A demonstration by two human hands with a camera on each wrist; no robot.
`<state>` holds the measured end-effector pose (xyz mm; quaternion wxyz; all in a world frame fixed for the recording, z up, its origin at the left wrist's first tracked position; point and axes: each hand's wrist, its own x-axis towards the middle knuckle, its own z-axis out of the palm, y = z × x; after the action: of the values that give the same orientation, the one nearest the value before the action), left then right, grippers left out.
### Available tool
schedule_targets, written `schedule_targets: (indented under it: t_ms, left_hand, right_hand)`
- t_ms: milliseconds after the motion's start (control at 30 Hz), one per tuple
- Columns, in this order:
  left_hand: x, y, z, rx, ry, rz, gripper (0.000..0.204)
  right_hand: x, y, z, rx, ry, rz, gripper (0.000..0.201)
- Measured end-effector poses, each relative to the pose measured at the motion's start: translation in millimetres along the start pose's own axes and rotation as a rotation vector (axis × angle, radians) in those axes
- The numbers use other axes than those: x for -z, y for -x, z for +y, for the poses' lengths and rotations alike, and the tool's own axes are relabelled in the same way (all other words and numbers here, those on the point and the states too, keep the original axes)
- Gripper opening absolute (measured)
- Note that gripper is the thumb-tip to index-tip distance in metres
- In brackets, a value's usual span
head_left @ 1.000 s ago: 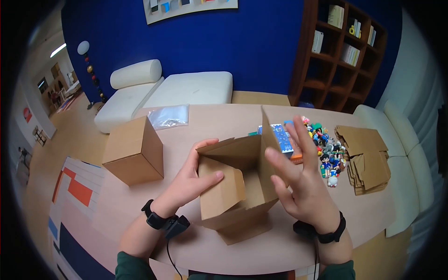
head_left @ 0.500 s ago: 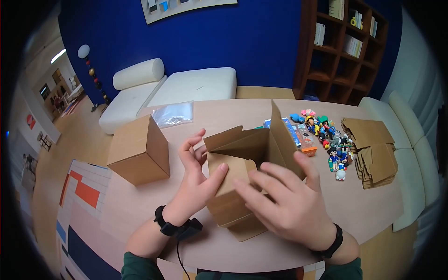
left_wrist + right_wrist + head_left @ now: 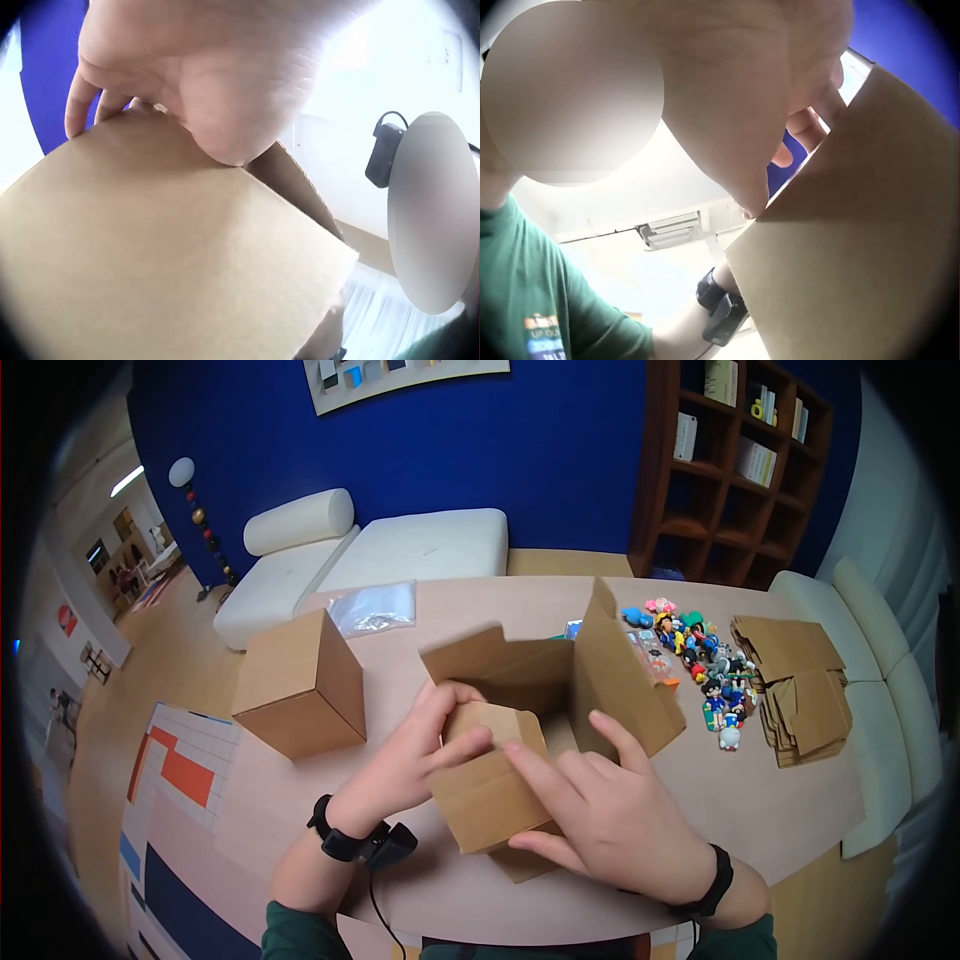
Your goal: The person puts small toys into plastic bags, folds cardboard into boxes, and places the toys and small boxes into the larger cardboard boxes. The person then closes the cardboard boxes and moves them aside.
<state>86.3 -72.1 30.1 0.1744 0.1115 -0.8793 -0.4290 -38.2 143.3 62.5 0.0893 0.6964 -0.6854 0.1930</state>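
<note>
An open cardboard box [image 3: 630, 695] stands in front of me, tilted a little, its right and far flaps up. One flap [image 3: 497, 722] on its left is folded inward over the opening. My left hand [image 3: 410, 750] grips the box's left edge, with curled fingers over the top and the thumb near the folded flap. My right hand [image 3: 625, 815] pinches the near flap, index finger on its upper edge and thumb lower down. In both wrist views, cardboard [image 3: 165, 247] fills much of the picture, with fingers [image 3: 806, 131] reaching past its edge.
A closed cardboard box [image 3: 300, 685] stands to the left, before a clear plastic bag [image 3: 375, 607]. Several toy figures [image 3: 705, 660] lie to the right, next to a stack of flattened cardboard [image 3: 800, 685]. Small coloured packages [image 3: 655, 658] sit partly hidden behind the open box.
My right hand has come from the box's right side to its near flap. My left thumb has moved lower, and its fingers now curl over the edge. The right flap leans further out.
</note>
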Motion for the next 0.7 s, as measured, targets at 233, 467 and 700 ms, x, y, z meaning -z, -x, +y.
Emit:
schedule_targets:
  t_ms: [233,467,700]
  left_hand:
    - [14,-6,-21,0.199,1.038,-0.138,0.072]
    - [7,-9,-12,0.058,0.725,-0.011,0.071]
    - [0,-10,-24,-0.149,0.746,-0.043,0.097]
  right_hand:
    - [9,4,5,-0.040,-0.268,0.024,0.077]
    - [-2,1,1,-0.273,-0.255,0.051,0.058]
    - [-7,2,4,-0.235,-0.324,0.125,0.047]
